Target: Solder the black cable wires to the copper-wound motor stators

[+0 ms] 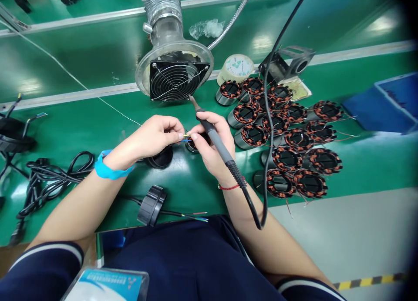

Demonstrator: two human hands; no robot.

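**Wire ends pinched at the bench**

A plastic-wrapped packet [107, 285] lies nearest, at the lap. Beyond, copper-wound stators [284, 131] crowd the green bench [81, 122]; a blue bin [388, 103] sits right, contents unclear. The right hand [212, 144] grips a soldering iron [215, 138]; the left hand [153, 138] pinches thin wires [185, 138] between both hands.

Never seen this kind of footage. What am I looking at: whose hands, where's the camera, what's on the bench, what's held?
One picture, from a camera worn on the person's head, looking down at their own two bare hands; no robot. The left hand pinches thin coloured wires at its fingertips. The right hand meets it there and has a soldering iron in its grip, tip pointing up toward a fume extractor fan. On the green bench: a cluster of copper-wound motor stators to the right, black cables on the left, a tape roll, and a black round cap.
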